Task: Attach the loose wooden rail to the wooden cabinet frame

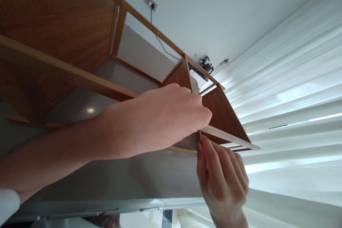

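Note:
A wooden furniture frame (88,78) with brown panels runs diagonally across the view. My left hand (171,117) is closed over its near rail (227,135), back of the hand up; the fingertips are hidden behind the hand and wood. Just below and to the right, my right hand (223,178) is closed in a pinch between thumb and forefinger. A thin, short metal rod (200,136) sticks up from that pinch, its tip close to the underside of the rail by my left hand. The rest of the rod is hidden in the fingers.
A brown divider panel (177,74) and an end panel (224,112) stand in the frame. Beyond are a wall socket (150,2) with a black cable and a dark device (205,65). White curtains (299,89) hang at the right. A grey surface (160,176) lies below.

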Available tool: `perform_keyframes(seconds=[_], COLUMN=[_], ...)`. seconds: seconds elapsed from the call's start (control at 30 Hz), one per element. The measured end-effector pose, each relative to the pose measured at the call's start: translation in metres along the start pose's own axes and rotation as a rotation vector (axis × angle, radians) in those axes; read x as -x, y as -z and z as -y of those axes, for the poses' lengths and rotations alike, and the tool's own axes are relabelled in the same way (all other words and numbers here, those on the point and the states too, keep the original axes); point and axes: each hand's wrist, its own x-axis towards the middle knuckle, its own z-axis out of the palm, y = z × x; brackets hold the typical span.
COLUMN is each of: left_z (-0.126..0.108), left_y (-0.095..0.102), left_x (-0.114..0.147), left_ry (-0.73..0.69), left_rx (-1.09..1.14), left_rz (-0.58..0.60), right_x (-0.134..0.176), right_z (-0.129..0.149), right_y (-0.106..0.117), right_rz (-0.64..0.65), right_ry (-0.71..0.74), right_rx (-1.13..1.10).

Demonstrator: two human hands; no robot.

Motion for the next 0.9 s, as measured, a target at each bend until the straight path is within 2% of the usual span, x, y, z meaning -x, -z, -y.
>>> perform_keyframes(seconds=[0.23, 0.5, 0.63, 0.8, 0.9], left_z=[0.000, -0.001, -0.001, -0.001, -0.001], left_y=[0.001, 0.000, 0.001, 0.002, 0.002], left_x=[0.000, 0.001, 0.002, 0.002, 0.002], left_ry=[0.017, 0.046, 0.041, 0.034, 0.028], left_rx=[0.014, 0.027, 0.042, 0.021, 0.019], left_rz=[-0.009, 0.001, -0.023, -0.017, -0.027], right_x=[0.000, -0.026, -0.029, -0.019, -0.016], right_z=[-0.010, -0.018, -0.021, -0.012, -0.003], right_y=[0.005, 0.028, 0.029, 0.015, 0.007], right_rz=[0.041, 0.146, 0.179, 0.124, 0.083], right_ry=[0.063, 0.191, 0.213, 0.013, -0.095], right_rx=[0.022, 0.144, 0.109, -0.140, -0.198])
